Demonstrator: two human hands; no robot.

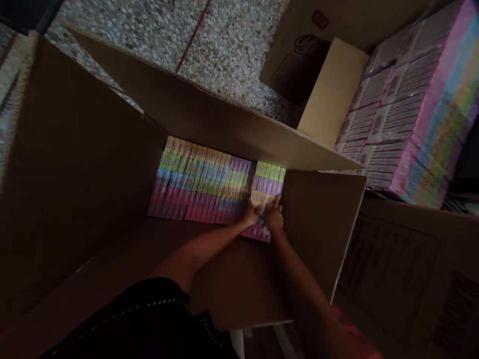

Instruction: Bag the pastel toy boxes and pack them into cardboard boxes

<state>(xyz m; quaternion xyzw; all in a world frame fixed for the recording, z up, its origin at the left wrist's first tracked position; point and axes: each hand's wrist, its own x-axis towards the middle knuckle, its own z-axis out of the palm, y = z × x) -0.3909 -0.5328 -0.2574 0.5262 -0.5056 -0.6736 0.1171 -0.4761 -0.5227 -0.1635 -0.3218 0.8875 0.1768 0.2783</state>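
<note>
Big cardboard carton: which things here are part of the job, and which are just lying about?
Part of the job:
- left hand
- right hand
- pastel small boxes
- big cardboard carton

Probably just lying about:
- stack of pastel packs
- open carton
- printed carton
- speckled floor

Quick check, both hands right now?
Left hand: on the pastel boxes, grip cannot be told.
Right hand: open, flat against the same boxes.
</note>
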